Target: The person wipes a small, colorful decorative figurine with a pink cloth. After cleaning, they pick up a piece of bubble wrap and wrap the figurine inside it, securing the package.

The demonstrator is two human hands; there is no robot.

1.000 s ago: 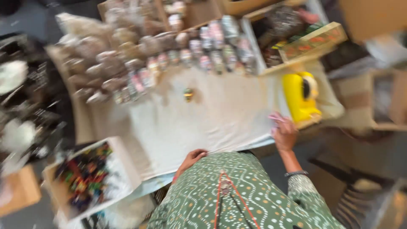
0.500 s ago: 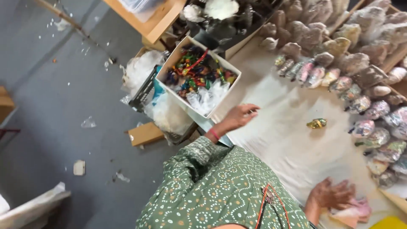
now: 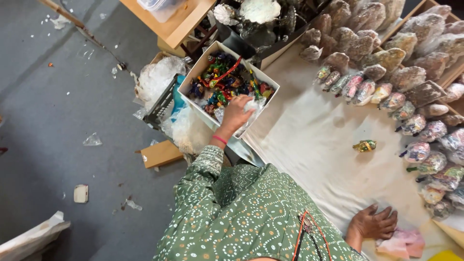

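In the white box (image 3: 193, 79) at the surface's (image 3: 309, 145) edge, the left hand (image 3: 235, 114) reaches among small coloured figures (image 3: 220, 84), fingers curled on clear wrapping (image 3: 251, 107); grip firmness cannot be told. Right hand (image 3: 374, 223) lies flat and open, bracing beside pink cloth (image 3: 403, 241).

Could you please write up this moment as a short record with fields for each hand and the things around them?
Left hand: reaching into the white square box of small multicoloured figurines, fingers on clear crinkled plastic wrap
Right hand: resting flat on the cream cloth-covered table, beside a pale pink cloth
Table centre: one small green-and-gold wrapped figurine lying alone
Table far edge: rows of plastic-wrapped figurines
Floor: grey, with scattered scraps
Clothing: green patterned sleeve
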